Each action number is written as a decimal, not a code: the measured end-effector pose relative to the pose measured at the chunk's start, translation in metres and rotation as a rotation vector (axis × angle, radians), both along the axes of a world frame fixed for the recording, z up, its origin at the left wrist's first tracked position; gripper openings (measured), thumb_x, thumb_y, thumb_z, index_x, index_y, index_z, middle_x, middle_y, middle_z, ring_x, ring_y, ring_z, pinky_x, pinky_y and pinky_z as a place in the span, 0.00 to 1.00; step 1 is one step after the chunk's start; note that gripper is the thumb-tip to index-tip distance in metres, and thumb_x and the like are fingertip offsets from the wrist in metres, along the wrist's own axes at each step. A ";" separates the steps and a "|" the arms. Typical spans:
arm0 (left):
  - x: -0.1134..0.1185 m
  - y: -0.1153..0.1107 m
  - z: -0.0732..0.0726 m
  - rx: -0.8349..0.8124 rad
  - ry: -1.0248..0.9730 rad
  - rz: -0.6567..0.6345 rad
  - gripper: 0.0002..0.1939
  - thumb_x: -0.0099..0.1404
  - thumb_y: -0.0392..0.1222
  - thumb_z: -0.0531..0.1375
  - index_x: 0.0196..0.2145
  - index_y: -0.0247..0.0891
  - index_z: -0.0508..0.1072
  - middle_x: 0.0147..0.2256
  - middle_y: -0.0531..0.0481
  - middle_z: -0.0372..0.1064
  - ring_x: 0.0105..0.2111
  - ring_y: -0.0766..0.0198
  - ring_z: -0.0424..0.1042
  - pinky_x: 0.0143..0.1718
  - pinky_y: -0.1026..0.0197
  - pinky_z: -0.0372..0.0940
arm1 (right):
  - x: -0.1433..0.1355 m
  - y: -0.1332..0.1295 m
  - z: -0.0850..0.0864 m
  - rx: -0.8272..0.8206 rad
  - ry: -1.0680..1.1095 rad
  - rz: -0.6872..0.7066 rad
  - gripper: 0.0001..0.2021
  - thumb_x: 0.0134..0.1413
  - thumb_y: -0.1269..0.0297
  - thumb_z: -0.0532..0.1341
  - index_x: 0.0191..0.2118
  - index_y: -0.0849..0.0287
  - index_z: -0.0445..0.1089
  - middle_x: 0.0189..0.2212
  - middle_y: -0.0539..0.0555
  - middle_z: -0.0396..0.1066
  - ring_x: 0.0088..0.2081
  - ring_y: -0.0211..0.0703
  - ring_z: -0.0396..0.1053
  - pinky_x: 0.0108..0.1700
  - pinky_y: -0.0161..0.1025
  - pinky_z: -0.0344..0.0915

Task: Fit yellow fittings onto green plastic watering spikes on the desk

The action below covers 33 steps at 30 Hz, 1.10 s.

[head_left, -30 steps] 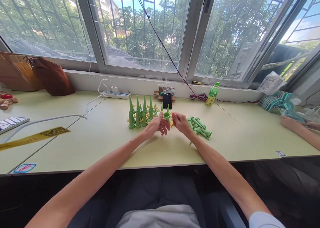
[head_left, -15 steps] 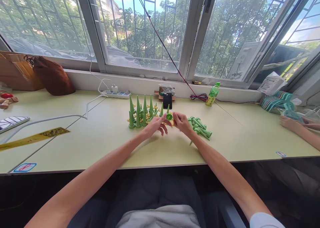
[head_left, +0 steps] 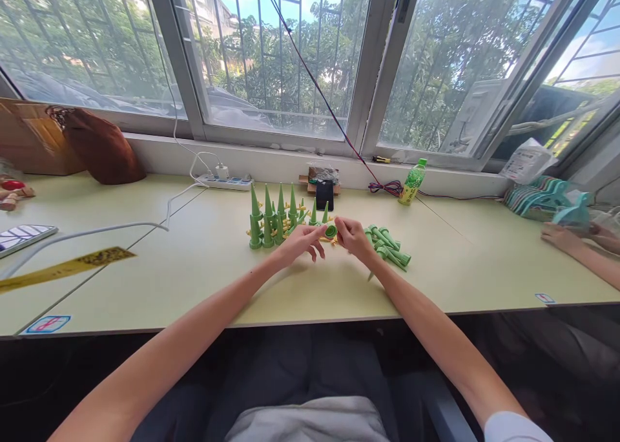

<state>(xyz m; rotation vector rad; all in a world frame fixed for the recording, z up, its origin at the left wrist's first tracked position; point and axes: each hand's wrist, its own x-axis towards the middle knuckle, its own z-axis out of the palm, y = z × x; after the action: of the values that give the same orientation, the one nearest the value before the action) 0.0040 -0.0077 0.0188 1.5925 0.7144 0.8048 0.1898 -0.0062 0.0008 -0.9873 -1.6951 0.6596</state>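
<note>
Between my hands is a green cone-shaped piece [head_left: 330, 232], its round open end turned toward me. The thumb and index finger of my left hand [head_left: 301, 243] pinch its rim, the other fingers hanging loose. My right hand [head_left: 352, 238] is closed at the piece's right side; what lies inside its fingers is hidden. Several upright green cones [head_left: 268, 229] with small yellow parts stand left of and behind my left hand. A loose pile of green cones [head_left: 390, 247] lies right of my right hand. Small yellow pieces show partly behind my hands.
A phone [head_left: 324, 195], a power strip [head_left: 225, 182] and a green bottle [head_left: 413, 182] are at the back. A white cable [head_left: 168, 212] crosses the left side. Another person's hands [head_left: 562, 236] are at the far right beside teal items [head_left: 537, 196].
The green piece between my hands has shifted slightly right and down and tilted. My left fingertips have moved a little. The other person's hands moved slightly with a teal item.
</note>
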 end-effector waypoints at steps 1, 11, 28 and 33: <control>0.000 0.000 0.000 0.006 0.002 0.000 0.30 0.59 0.68 0.61 0.27 0.34 0.69 0.21 0.52 0.62 0.24 0.60 0.76 0.18 0.66 0.64 | 0.000 0.000 0.000 0.001 -0.002 0.001 0.30 0.60 0.33 0.50 0.21 0.55 0.53 0.14 0.46 0.54 0.18 0.34 0.50 0.21 0.35 0.50; -0.003 0.002 -0.002 0.137 0.086 -0.016 0.27 0.60 0.65 0.62 0.33 0.34 0.72 0.24 0.49 0.69 0.25 0.62 0.76 0.19 0.66 0.67 | 0.001 0.003 -0.002 -0.008 0.002 0.007 0.30 0.59 0.33 0.51 0.20 0.55 0.53 0.13 0.46 0.53 0.17 0.34 0.50 0.21 0.35 0.49; -0.002 0.007 -0.013 0.783 0.326 0.204 0.13 0.67 0.50 0.60 0.38 0.37 0.76 0.34 0.50 0.69 0.24 0.70 0.68 0.27 0.66 0.64 | 0.002 0.005 -0.002 0.013 -0.081 -0.035 0.30 0.60 0.36 0.51 0.19 0.56 0.52 0.14 0.46 0.52 0.19 0.34 0.51 0.23 0.35 0.49; -0.002 0.007 -0.014 0.810 0.277 0.226 0.13 0.66 0.50 0.61 0.37 0.37 0.77 0.36 0.49 0.70 0.25 0.70 0.68 0.29 0.66 0.66 | 0.001 0.005 -0.002 0.003 -0.093 -0.044 0.30 0.60 0.35 0.50 0.19 0.56 0.52 0.14 0.46 0.52 0.19 0.34 0.51 0.23 0.35 0.48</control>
<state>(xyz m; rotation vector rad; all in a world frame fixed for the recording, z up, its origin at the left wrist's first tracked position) 0.0020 -0.0002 0.0047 2.4133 0.8272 1.1381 0.1904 -0.0015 -0.0015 -1.0646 -1.7496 0.5896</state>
